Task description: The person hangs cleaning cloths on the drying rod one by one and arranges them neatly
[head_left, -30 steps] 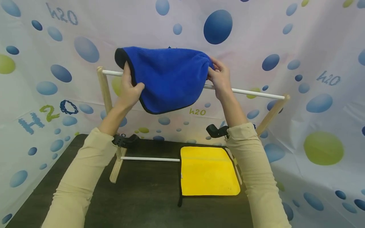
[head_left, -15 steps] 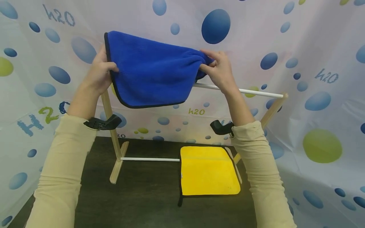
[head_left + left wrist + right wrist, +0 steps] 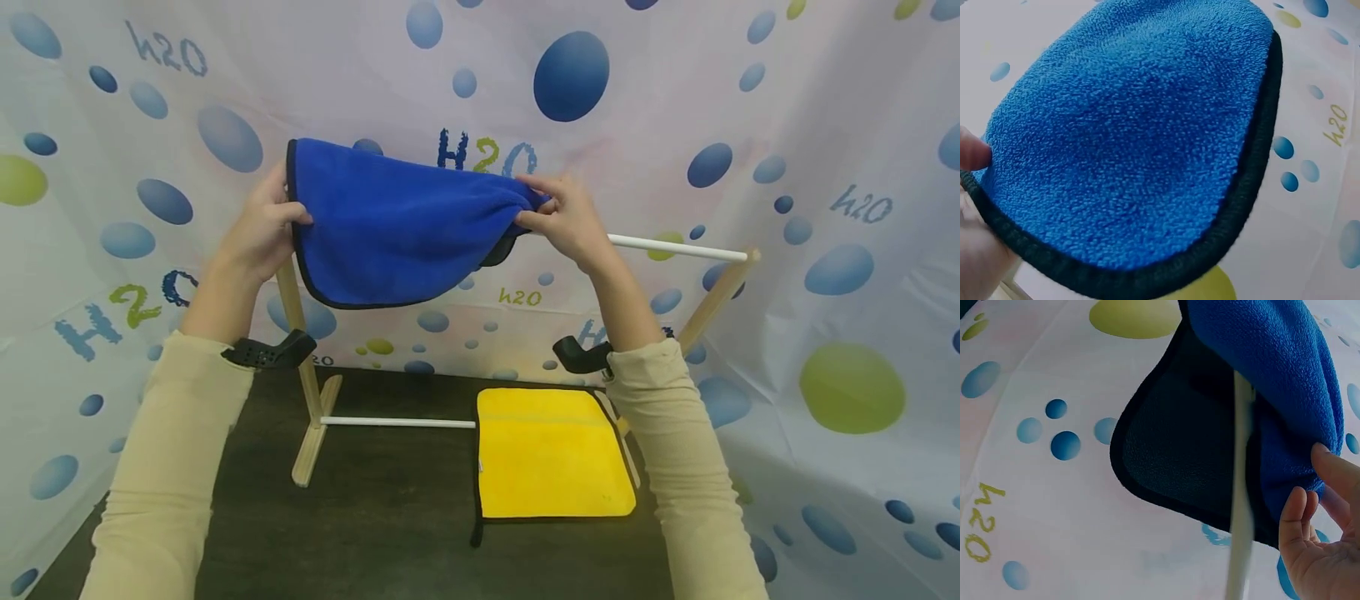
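A blue towel [image 3: 397, 229] with a dark trimmed edge is held up over the white top rod [image 3: 675, 248] of a wooden rack [image 3: 288, 292] that stands toward the far edge of the dark surface [image 3: 390, 525]. The left hand [image 3: 258, 229] grips the towel's left edge, thumb over the front and fingers behind it; in the left wrist view only a fingertip and part of the palm show at the dark hem. The right hand [image 3: 566, 217] pinches the bunched right end of the towel between thumb and fingers, just above the rod. In the right wrist view the towel drapes across the rod [image 3: 1241, 487], its dark-edged flap hanging on the far side and the blue face on the near side, with the fingers [image 3: 1297, 519] curled at its lower corner. A yellow cloth [image 3: 551, 454] lies flat on the surface below, beside the rack's lower rod [image 3: 397, 422] and toward the right edge.
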`<action>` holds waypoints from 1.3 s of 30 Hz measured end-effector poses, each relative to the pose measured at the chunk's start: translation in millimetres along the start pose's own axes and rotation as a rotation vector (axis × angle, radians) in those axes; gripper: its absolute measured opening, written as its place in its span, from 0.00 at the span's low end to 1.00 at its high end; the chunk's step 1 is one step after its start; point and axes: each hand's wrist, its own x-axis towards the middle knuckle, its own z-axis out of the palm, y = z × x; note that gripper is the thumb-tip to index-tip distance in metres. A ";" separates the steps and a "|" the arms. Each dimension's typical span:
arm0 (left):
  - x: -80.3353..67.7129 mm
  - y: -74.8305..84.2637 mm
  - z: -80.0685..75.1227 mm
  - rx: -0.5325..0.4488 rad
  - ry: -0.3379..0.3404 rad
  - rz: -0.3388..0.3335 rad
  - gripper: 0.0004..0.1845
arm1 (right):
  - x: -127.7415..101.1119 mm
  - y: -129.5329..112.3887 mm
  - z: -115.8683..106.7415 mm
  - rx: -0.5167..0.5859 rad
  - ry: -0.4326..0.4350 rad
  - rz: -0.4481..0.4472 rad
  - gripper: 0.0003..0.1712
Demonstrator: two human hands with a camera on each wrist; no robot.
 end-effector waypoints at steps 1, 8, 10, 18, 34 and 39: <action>-0.7 -1.8 -0.7 -0.010 -0.004 0.005 0.37 | -1.0 1.4 1.2 0.012 -0.005 -0.002 0.28; -5.5 -11.4 -2.9 -0.011 -0.025 0.023 0.41 | -9.4 17.2 10.0 0.091 -0.022 -0.008 0.28; -7.1 -13.4 -3.0 -0.016 -0.017 0.032 0.42 | -12.0 20.9 12.8 0.090 0.000 -0.017 0.28; -14.0 -19.2 -7.8 -0.077 0.042 0.094 0.42 | -22.6 31.4 25.5 0.193 0.097 -0.122 0.25; -22.4 -32.3 -17.1 -0.077 0.035 0.120 0.37 | -45.7 57.8 66.2 0.526 0.477 -0.141 0.27; -24.6 -34.7 -17.1 -0.077 0.033 0.119 0.39 | -46.8 60.6 72.9 0.608 0.415 -0.113 0.27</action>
